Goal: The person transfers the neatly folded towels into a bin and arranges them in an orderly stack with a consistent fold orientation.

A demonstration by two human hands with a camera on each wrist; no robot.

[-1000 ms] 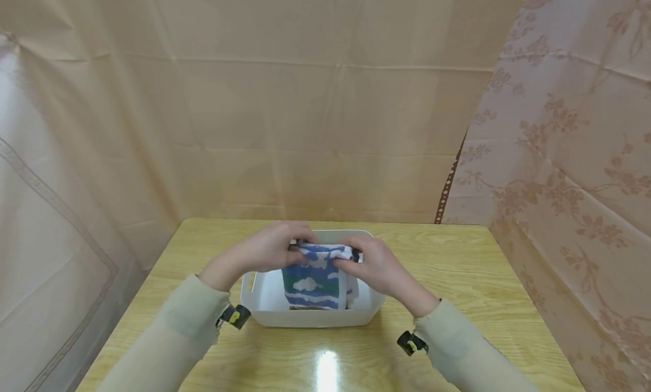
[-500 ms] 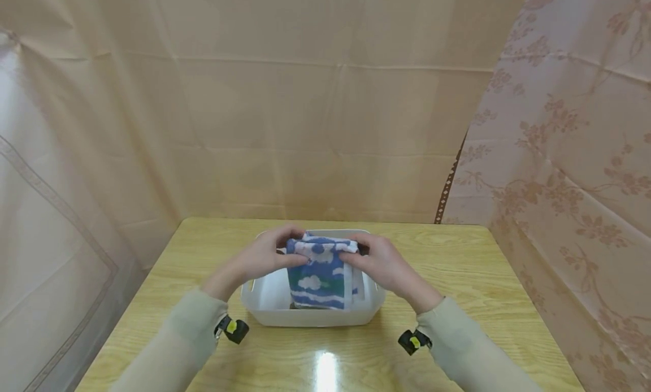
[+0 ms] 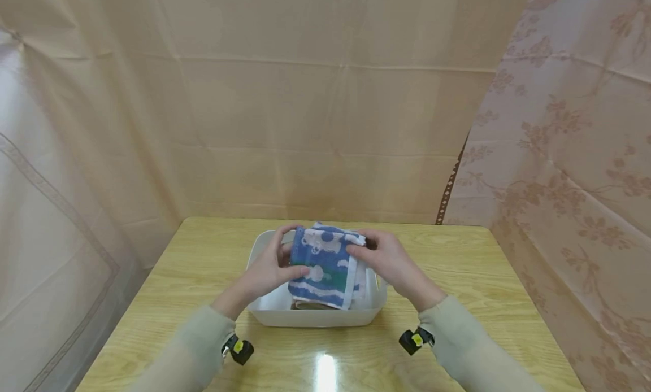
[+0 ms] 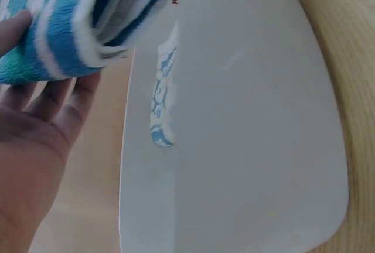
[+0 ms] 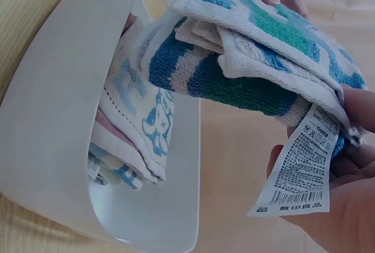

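Observation:
A folded towel (image 3: 325,268) with blue, green and white patterning is held up over a white plastic basket (image 3: 335,318). My left hand (image 3: 272,270) holds its left side, thumb across the front and fingers behind. At the upper right corner, my right hand (image 3: 391,262) pinches the towel between thumb and fingers. The right wrist view shows several folded layers and a printed white care label (image 5: 299,171) hanging beside the right fingers. Below, inside the basket, lie other folded cloths (image 5: 140,112), one white with a blue print.
The basket stands on a wood-grain table (image 3: 442,279), toward its far side. A beige curtain (image 3: 325,126) hangs behind the table, and a flowered curtain (image 3: 574,183) hangs at the right. A light reflection shines on the table's front part.
The towel has risen and shifted slightly right, its front face tipping more toward me. My left hand has slid from its upper left corner down the left side. The right hand keeps its corner.

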